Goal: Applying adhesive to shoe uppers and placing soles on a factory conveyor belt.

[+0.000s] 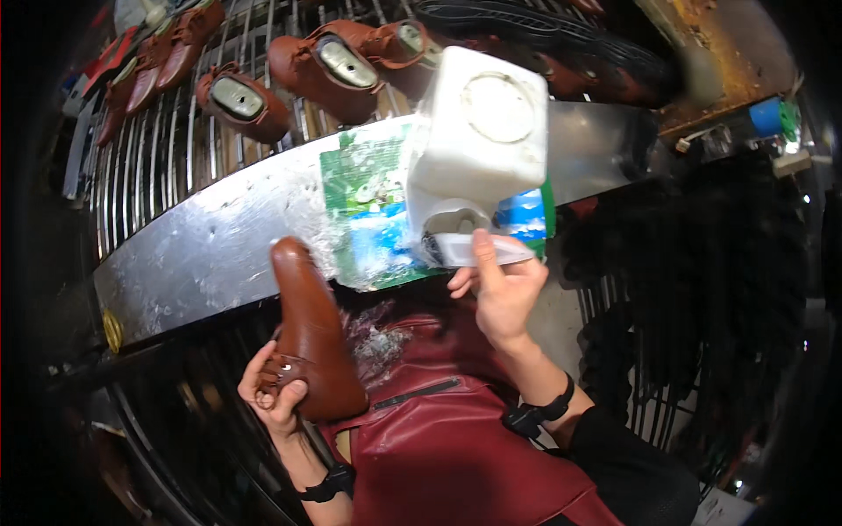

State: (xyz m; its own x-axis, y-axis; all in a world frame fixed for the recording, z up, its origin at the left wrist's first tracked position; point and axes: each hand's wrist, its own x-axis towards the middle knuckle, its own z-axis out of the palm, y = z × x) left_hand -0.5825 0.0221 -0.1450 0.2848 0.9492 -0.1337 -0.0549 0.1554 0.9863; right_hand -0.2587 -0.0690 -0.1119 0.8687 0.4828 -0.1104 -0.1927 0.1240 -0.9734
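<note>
A brown leather shoe upper [309, 302], stretched to its full form, is in my left hand [279, 390]. Its toe points away from me, and my fingers and thumb grip the laced part. My right hand [506, 289] pinches a pale flat piece [482, 252] with the thumb on top. A dark tip shows at its left end; whether it is a brush cannot be made out. Just beyond my right hand stands a white plastic jug [478, 162] with a cut opening facing me. Under the jug lies a green and blue printed sheet [377, 223], smeared with white residue.
A curved metal worktop [215, 223] runs across in front of me. Behind it, several brown shoes [326, 70] rest on a rack of metal bars [175, 158]. Black soles [561, 39] lie at the far right. A red apron [447, 430] covers my lap.
</note>
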